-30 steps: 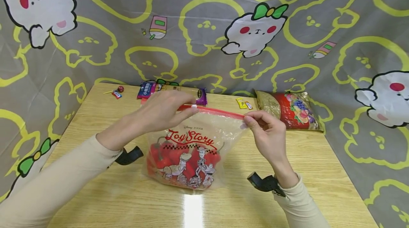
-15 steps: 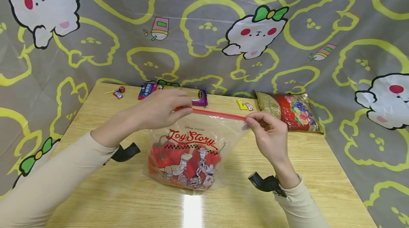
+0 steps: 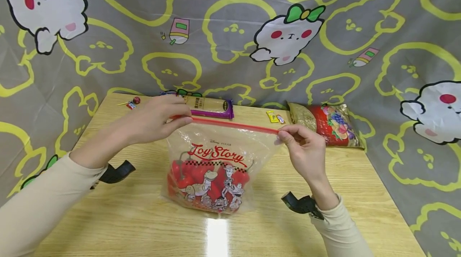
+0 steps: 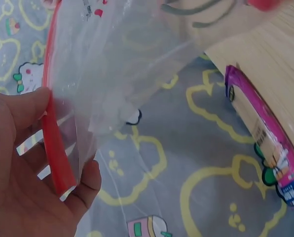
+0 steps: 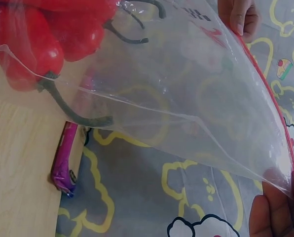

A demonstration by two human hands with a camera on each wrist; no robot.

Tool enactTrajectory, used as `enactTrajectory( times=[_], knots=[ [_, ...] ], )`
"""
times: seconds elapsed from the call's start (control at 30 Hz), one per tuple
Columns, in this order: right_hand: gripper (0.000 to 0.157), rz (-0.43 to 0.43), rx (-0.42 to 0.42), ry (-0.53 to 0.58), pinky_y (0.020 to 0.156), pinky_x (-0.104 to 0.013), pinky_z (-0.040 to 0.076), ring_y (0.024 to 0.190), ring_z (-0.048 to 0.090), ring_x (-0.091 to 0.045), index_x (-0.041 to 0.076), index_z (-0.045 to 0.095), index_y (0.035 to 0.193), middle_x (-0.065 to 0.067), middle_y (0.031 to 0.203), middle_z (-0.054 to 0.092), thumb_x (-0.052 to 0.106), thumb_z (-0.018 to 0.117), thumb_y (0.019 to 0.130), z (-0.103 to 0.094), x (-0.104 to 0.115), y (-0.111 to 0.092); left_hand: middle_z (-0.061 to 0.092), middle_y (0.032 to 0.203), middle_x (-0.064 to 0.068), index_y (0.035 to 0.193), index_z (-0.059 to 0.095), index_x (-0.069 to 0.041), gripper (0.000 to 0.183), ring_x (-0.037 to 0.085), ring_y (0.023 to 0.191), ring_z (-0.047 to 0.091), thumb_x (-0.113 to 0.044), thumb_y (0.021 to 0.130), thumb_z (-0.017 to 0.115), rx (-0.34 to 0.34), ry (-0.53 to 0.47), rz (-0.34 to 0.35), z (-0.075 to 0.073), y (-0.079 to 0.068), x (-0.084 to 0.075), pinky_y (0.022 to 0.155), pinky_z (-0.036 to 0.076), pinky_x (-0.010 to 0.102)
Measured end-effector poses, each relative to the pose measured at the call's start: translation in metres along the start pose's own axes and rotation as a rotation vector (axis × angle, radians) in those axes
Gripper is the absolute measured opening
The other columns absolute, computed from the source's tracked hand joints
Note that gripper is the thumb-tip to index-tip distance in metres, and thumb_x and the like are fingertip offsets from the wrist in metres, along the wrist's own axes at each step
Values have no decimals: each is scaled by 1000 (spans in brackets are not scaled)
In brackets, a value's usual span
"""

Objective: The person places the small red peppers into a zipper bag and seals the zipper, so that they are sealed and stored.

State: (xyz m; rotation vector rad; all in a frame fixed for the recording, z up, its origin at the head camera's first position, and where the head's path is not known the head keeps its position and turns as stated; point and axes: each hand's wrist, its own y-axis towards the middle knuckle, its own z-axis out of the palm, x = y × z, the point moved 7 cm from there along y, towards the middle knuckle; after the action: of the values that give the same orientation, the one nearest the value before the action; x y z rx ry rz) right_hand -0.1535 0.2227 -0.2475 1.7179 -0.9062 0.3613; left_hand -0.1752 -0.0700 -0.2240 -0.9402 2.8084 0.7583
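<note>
A clear zip bag (image 3: pixel 230 139) with "Toy Story" print stands on the table, its red zip strip (image 3: pixel 235 125) stretched straight along the top. Inside are several red peppers (image 5: pixel 31 52) with green stems. The left hand (image 3: pixel 156 119) pinches the strip near its left end; in the left wrist view its thumb presses on the red strip (image 4: pixel 55 153), with fingers behind. At the opposite top corner, the right hand (image 3: pixel 306 151) pinches the bag between thumb and fingers. The slider does not show in the head view, where the left hand covers that end.
A purple-edged packet of noodles (image 3: pixel 209 107) lies at the table's back edge, partly behind the left hand. A gold and red bag (image 3: pixel 331 125) lies back right, near small yellow and white sweets (image 3: pixel 275 117). A lollipop (image 3: pixel 136 100) lies back left. Patterned cloth surrounds the table (image 3: pixel 144 225).
The left hand has slid leftward along the zip strip, from near its middle to its left end. The right hand stays at the right corner, and the bag has hardly moved.
</note>
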Motion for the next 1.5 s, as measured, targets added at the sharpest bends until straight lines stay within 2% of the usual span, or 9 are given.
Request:
enactTrajectory(
  times=[0.47, 0.73, 0.87, 0.97, 1.1, 1.2, 1.27, 1.4, 1.5],
  knots=[
    [8, 0, -25, -27, 58, -17, 49, 57, 62, -10, -11, 64, 80, -21, 66, 61, -17, 63, 74, 3, 20, 7, 54, 82, -9, 88, 66, -18, 7, 6, 71, 45, -16, 88, 59, -51, 12, -54, -19, -33, 21, 62, 38, 27],
    [8, 38, -14, -43, 59, -18, 49, 59, 62, -8, -4, 67, 82, -14, 67, 64, -9, 65, 76, 1, -3, 5, 55, 82, -11, 89, 65, -19, 7, 4, 69, 45, -15, 88, 60, -70, 2, -59, -19, -36, 23, 61, 39, 27],
    [6, 51, -11, -18, 60, -17, 48, 60, 62, -8, -9, 65, 83, -18, 67, 63, -11, 64, 77, 4, 5, 7, 56, 79, -10, 87, 64, -17, 5, 4, 67, 45, -14, 88, 60, -75, -4, -48, -18, -34, 22, 60, 39, 27],
    [8, 14, -11, -84, 65, -15, 45, 67, 61, -12, -11, 64, 84, -20, 74, 62, -12, 64, 76, 7, 20, 12, 55, 76, -9, 86, 63, -16, 5, 5, 64, 44, -15, 89, 59, -80, -11, -53, -20, -33, 22, 59, 38, 26],
    [17, -129, -33, -288, 64, -18, 36, 68, 48, -18, -4, 68, 90, -15, 77, 55, -8, 69, 74, 15, 39, 16, 54, 73, -9, 87, 63, -15, 5, 4, 61, 42, -16, 89, 59, -94, -21, -79, -23, -35, 22, 57, 37, 25],
    [22, -199, 40, -346, 55, -19, 32, 57, 41, -13, 1, 68, 99, -6, 67, 50, -1, 68, 77, 33, 50, 19, 54, 74, -10, 89, 64, -16, 4, 3, 62, 42, -15, 88, 60, -108, -33, -82, -26, -36, 18, 57, 37, 24],
    [27, -207, 161, -355, 49, -18, 32, 51, 40, -7, 4, 65, 108, 1, 61, 50, 6, 66, 81, 50, 56, 19, 53, 73, -11, 90, 65, -17, 6, 3, 63, 43, -14, 87, 62, -117, -44, -74, -27, -35, 13, 57, 37, 24],
    [39, -159, 408, -357, 46, -18, 37, 47, 41, 2, 9, 55, 124, 10, 58, 50, 17, 61, 86, 84, 65, 16, 53, 74, -12, 90, 65, -17, 6, 1, 65, 44, -13, 85, 63, -126, -80, -55, -28, -34, 1, 57, 38, 22],
    [32, -137, 487, -329, 49, -18, 40, 50, 46, 3, 9, 58, 118, 10, 61, 55, 18, 59, 88, 97, 67, 14, 54, 75, -15, 90, 64, -19, 7, -1, 66, 45, -13, 86, 63, -120, -135, -33, -28, -35, -9, 57, 38, 20]
  ],
)
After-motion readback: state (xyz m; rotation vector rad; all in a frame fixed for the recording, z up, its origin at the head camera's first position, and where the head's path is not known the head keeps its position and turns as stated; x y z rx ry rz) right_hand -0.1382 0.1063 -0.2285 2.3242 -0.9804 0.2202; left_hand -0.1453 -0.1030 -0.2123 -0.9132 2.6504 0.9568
